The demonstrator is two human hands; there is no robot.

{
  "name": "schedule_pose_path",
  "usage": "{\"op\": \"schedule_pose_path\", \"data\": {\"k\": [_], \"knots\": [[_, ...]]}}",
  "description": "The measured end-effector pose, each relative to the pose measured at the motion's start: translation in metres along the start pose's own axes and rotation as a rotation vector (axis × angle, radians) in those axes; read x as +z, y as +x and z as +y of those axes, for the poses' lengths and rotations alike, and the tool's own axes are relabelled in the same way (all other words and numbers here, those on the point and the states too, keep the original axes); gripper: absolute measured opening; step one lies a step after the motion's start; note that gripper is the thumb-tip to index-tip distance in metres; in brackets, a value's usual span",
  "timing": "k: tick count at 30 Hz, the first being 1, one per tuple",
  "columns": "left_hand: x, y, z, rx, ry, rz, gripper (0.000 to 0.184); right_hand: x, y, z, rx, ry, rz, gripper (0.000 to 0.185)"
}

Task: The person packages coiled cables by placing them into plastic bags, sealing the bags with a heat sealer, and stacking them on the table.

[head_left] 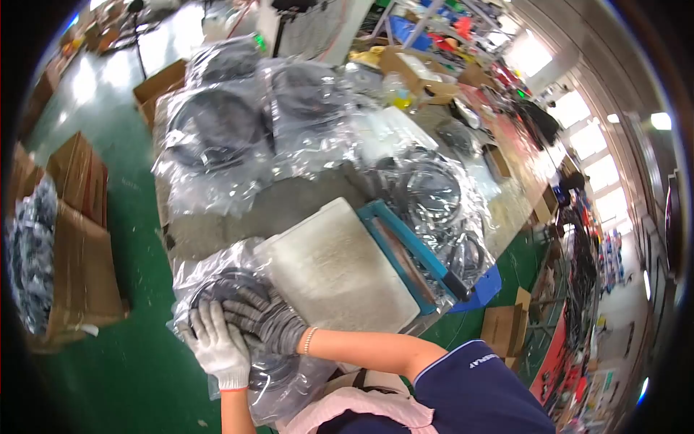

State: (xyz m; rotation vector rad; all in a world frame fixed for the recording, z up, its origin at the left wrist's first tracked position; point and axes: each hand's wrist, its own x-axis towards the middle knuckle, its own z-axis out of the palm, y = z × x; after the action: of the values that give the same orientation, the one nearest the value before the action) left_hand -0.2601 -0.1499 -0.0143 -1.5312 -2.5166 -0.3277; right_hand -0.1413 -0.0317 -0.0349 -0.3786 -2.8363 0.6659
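Note:
A clear plastic bag with a coiled black cable inside lies at the table's near left corner. My left hand, in a white glove, rests flat on the bag's left part with its fingers spread. My right hand, in a grey striped glove, lies on the coil just beside it, fingers stretched out. Both hands press on top of the bag, and neither is wrapped round anything. To the right of the hands is a pale flat board, next to a teal bag sealer with a black handle end.
More bagged black coils lie at the table's far left, and others lie beyond the sealer. An open carton stands at the back. Cardboard boxes stand on the green floor at left. Another box is below the table at right.

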Motion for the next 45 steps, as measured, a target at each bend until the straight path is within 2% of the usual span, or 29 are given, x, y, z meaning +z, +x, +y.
{"op": "schedule_pose_path", "data": {"k": [6, 7, 9, 11, 12, 13, 14, 15, 16, 18, 19, 20, 21, 23, 24, 26, 28, 30, 31, 32, 35, 36, 39, 40, 43, 45], "knots": [[-0.002, -0.008, 0.009, 0.016, 0.09, -0.03, 0.055, -0.005, -0.033, -0.004, -0.03, 0.038, 0.227, 0.062], [-0.002, -0.009, 0.009, 0.023, 0.087, -0.033, 0.054, -0.004, -0.049, -0.005, -0.025, 0.067, 0.253, 0.061], [-0.019, -0.01, 0.022, 0.065, 0.093, 0.0, 0.052, -0.002, -0.097, -0.005, -0.001, 0.225, 0.381, 0.046], [-0.049, -0.013, 0.05, 0.147, 0.114, 0.024, 0.05, 0.001, -0.167, 0.014, 0.011, 0.333, 0.332, 0.044], [-0.046, -0.018, 0.059, 0.156, 0.011, -0.056, 0.052, 0.002, -0.213, 0.027, 0.101, 0.226, 0.178, 0.04], [-0.039, -0.027, 0.065, 0.164, -0.091, -0.141, 0.054, -0.004, -0.255, 0.042, 0.269, 0.279, 0.001, 0.035], [-0.024, -0.036, 0.073, 0.114, -0.08, -0.219, 0.057, -0.023, -0.291, 0.049, 0.619, 0.336, -0.087, 0.031], [-0.024, -0.037, 0.082, 0.218, -0.019, -0.145, 0.06, -0.057, -0.322, 0.05, 0.873, 0.316, -0.097, 0.033], [-0.025, -0.034, 0.089, 0.207, 0.008, -0.163, 0.061, -0.038, -0.369, 0.071, 0.916, 0.276, 0.259, 0.035], [-0.023, -0.03, 0.102, 0.157, 0.032, -0.192, 0.062, -0.028, -0.447, 0.139, 1.073, -0.033, 0.503, 0.027], [-0.017, -0.03, 0.105, 0.118, 0.048, -0.198, 0.06, -0.06, -0.452, 0.159, 1.283, 0.688, 0.964, 0.022], [-0.02, -0.027, 0.122, 0.018, 0.013, -0.202, 0.06, -0.107, -0.449, 0.186, 1.295, 0.736, 1.098, 0.024], [-0.024, -0.023, 0.14, -0.083, -0.021, -0.201, 0.059, -0.147, -0.445, 0.212, 1.293, 0.666, 1.116, 0.025], [-0.023, -0.016, 0.173, -0.017, 0.032, -0.081, 0.057, -0.181, -0.456, 0.293, 1.132, 0.507, 1.118, 0.03], [-0.026, -0.012, 0.197, 0.023, 0.038, -0.032, 0.056, -0.181, -0.465, 0.343, 0.974, 0.418, 1.101, 0.034], [-0.019, -0.01, 0.236, 0.068, 0.059, 0.044, 0.052, -0.215, -0.451, 0.395, 1.126, 0.701, 1.019, 0.035], [-0.03, -0.005, 0.284, 0.1, 0.076, -0.01, 0.049, -0.237, -0.434, 0.44, 1.269, 1.086, 1.048, 0.034], [-0.024, -0.009, 0.298, 0.117, 0.098, -0.03, 0.047, -0.245, -0.434, 0.471, 1.219, 1.328, 1.113, 0.029], [-0.021, -0.015, 0.301, 0.124, 0.105, -0.03, 0.046, -0.249, -0.435, 0.482, 1.19, 1.44, 1.137, 0.027], [-0.024, -0.017, 0.309, 0.127, 0.112, -0.03, 0.046, -0.255, -0.436, 0.487, 1.213, 1.392, 1.109, 0.022], [-0.04, -0.022, 0.323, 0.154, 0.171, -0.077, 0.045, -0.237, -0.444, 0.53, 1.488, 1.079, 1.053, 0.021], [-0.041, -0.023, 0.324, 0.158, 0.196, -0.078, 0.042, -0.232, -0.447, 0.53, 1.313, 1.253, 1.184, 0.019], [-0.001, -0.037, 0.296, 0.079, 0.126, -0.08, 0.042, -0.253, -0.447, 0.496, 1.054, 1.604, 1.38, 0.018], [0.003, -0.04, 0.293, 0.089, 0.109, -0.078, 0.041, -0.245, -0.45, 0.504, 1.006, 1.555, 1.449, 0.017], [-0.011, -0.039, 0.306, 0.103, 0.067, -0.072, 0.039, -0.253, -0.445, 0.488, 0.948, 1.611, 1.448, 0.017], [-0.014, -0.043, 0.306, 0.1, 0.05, -0.059, 0.039, -0.254, -0.439, 0.488, 1.13, 1.524, 1.34, 0.017]]}}
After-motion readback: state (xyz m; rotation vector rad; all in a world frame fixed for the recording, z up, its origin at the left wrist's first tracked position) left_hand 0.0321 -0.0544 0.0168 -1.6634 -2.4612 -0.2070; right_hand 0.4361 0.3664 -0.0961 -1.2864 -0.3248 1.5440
